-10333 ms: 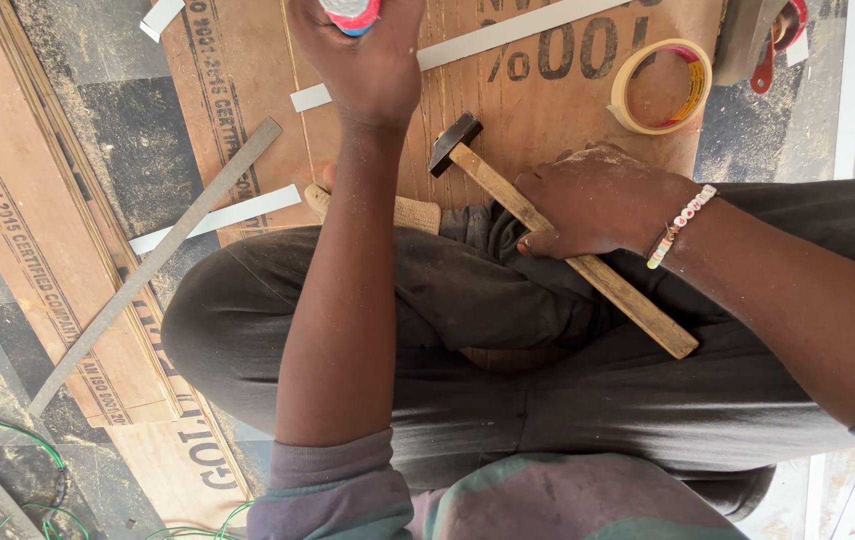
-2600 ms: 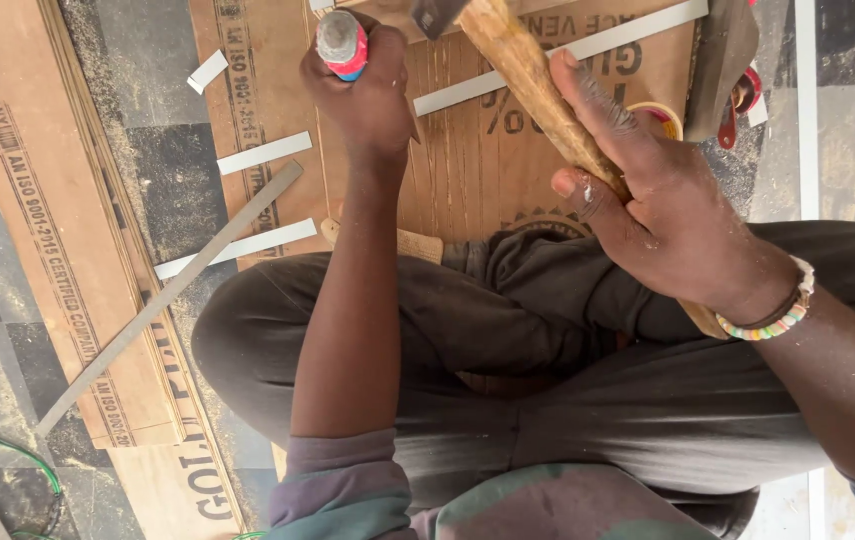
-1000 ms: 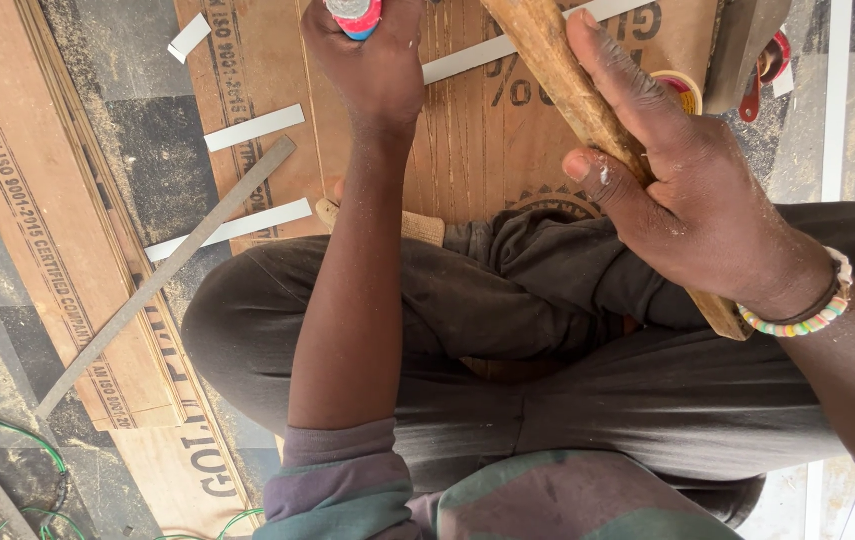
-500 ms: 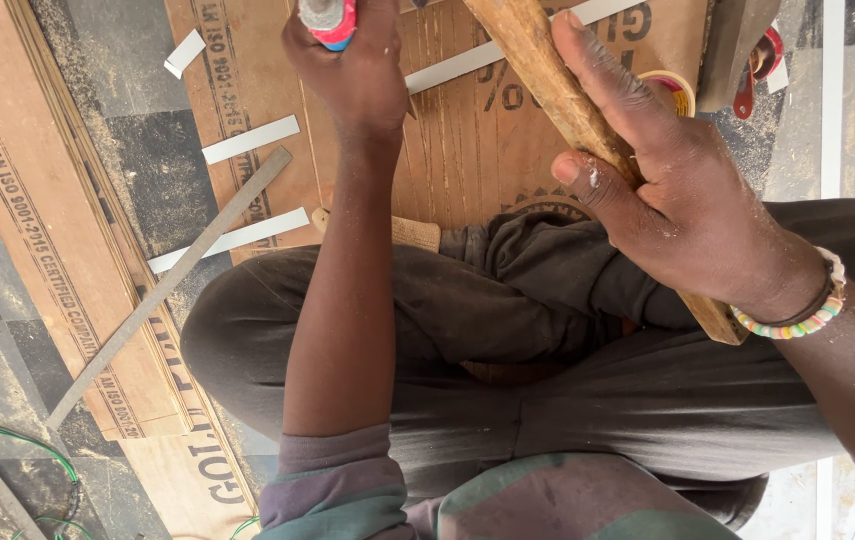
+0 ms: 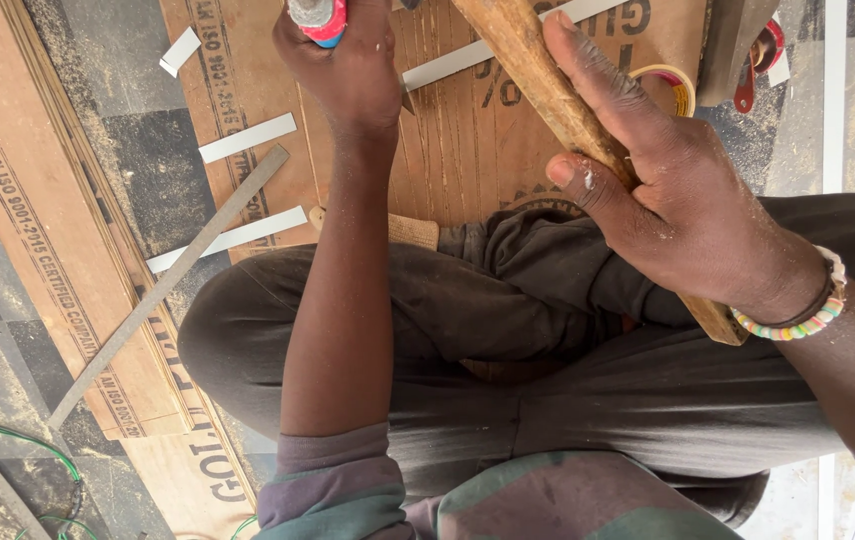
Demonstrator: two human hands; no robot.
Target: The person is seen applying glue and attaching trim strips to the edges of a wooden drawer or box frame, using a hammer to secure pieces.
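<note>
My right hand (image 5: pixel 693 215) clamps the stiff, likely top-heavy wooden hammer handle (image 5: pixel 548 85) mid-shaft; my left hand (image 5: pixel 348 65) grips a rigid red-capped tool (image 5: pixel 318 15).

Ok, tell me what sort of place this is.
Probably a floor-level carpentry or joinery workspace: plywood sheets on a dusty floor, cut white strips, and a wooden hammer handle gripped in the right hand.

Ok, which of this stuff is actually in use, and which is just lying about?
In use:
left hand gripping red-handled tool
right hand gripping wooden handle
plywood sheet

Lying about:
tape roll
white strips
long grey bar
green wire
</note>
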